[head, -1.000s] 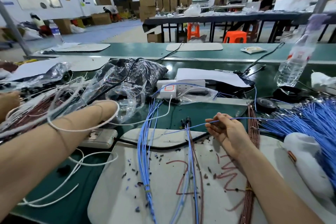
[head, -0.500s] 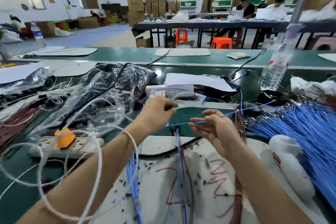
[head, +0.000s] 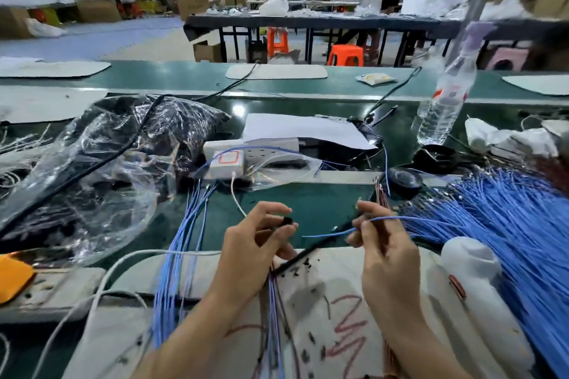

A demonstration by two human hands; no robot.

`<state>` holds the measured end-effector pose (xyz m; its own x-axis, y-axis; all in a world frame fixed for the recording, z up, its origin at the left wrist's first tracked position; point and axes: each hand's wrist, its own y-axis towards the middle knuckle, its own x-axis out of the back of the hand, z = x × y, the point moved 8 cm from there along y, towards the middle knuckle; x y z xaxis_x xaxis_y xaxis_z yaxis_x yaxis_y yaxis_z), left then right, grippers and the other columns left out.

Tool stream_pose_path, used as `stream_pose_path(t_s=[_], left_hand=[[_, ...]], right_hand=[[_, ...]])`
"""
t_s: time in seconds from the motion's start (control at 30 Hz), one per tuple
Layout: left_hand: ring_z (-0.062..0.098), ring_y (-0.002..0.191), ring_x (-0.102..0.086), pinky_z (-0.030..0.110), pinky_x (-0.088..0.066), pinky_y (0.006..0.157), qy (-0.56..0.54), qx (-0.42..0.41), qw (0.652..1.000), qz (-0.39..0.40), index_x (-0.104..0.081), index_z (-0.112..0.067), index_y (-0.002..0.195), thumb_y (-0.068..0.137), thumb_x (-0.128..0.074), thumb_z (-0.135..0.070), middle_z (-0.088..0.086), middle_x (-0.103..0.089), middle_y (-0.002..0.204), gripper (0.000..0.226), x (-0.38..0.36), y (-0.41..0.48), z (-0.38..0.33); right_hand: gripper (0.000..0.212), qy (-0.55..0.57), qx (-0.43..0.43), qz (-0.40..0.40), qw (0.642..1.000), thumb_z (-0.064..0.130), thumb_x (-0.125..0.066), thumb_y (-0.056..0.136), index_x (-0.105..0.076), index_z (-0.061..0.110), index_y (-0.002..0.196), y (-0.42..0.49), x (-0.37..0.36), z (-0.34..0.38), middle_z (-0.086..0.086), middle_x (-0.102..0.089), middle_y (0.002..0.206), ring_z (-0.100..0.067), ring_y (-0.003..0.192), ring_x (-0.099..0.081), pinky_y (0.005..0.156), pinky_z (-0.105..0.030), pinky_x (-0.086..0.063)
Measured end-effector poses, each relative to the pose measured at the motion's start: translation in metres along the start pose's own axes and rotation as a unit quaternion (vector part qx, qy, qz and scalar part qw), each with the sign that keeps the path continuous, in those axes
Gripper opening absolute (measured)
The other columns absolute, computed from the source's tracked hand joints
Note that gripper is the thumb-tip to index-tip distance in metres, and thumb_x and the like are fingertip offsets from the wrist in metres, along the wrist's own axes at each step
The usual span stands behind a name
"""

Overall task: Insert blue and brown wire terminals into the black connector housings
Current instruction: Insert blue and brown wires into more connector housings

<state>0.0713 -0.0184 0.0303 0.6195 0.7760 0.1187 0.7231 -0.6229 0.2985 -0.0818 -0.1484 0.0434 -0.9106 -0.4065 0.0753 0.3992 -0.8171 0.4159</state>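
left hand (head: 253,248) drew back, pinching black housing (head: 288,221); right hand (head: 383,258) pinches blue wire (head: 327,235)

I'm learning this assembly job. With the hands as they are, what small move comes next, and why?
Probably bring the blue wire tip-first leftward into the black housing: the left hand pinches the housing, the right hand holds the wire, and a gap separates them.

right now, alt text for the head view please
The left hand pinches a small black housing; the right hand holds a blue wire, its end pointing toward the housing. A pile of blue wires lies at right.
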Motion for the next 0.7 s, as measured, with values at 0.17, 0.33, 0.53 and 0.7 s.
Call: stream_pose_path(t_s=[0.17,0.33,0.53,0.7], left_hand=[[0.022,0.059,-0.069,0.020,-0.054,0.062,-0.007,0.003,1.000,0.018,-0.064,-0.017,0.085,0.084,-0.066,0.001,0.004,-0.073,0.080,0.018,-0.003,-0.002,0.002],[0.009,0.058,-0.065,0.021,-0.052,0.060,0.082,-0.041,0.995,0.039,-0.063,-0.028,0.092,0.082,-0.070,-0.003,-0.009,-0.071,0.086,0.028,-0.008,-0.004,-0.009],[0.006,0.069,-0.065,0.018,-0.051,0.070,0.110,-0.073,0.991,0.035,-0.070,-0.020,0.094,0.079,-0.074,-0.004,-0.011,-0.069,0.078,0.022,-0.008,-0.009,-0.018],[0.005,0.088,-0.066,0.024,-0.054,0.078,0.143,-0.225,0.962,0.064,-0.068,-0.009,0.105,0.083,-0.069,-0.004,-0.006,-0.067,0.099,0.022,-0.025,-0.027,-0.047]], right_hand=[[0.027,0.029,-0.003,0.010,1.000,0.006,-0.040,0.100,-0.056,0.028,0.101,-0.006,-0.005,0.000,0.001,-0.063,0.075,-0.018,0.054,-0.057,0.057,-0.024,-0.049],[0.019,0.140,-0.027,0.030,0.989,0.030,-0.036,0.101,-0.055,0.033,0.099,-0.012,-0.004,0.009,-0.013,-0.069,0.071,-0.028,0.051,-0.065,0.049,-0.026,-0.052],[0.008,0.049,0.020,0.032,0.998,0.030,-0.061,0.083,-0.067,0.026,0.086,-0.013,0.004,0.023,0.004,-0.068,0.073,-0.007,0.061,-0.062,0.061,-0.012,-0.048],[0.010,0.051,0.010,0.119,0.992,0.014,-0.076,0.078,-0.068,0.021,0.078,-0.021,-0.012,0.022,0.004,-0.069,0.072,-0.008,0.066,-0.066,0.064,-0.012,-0.048]])
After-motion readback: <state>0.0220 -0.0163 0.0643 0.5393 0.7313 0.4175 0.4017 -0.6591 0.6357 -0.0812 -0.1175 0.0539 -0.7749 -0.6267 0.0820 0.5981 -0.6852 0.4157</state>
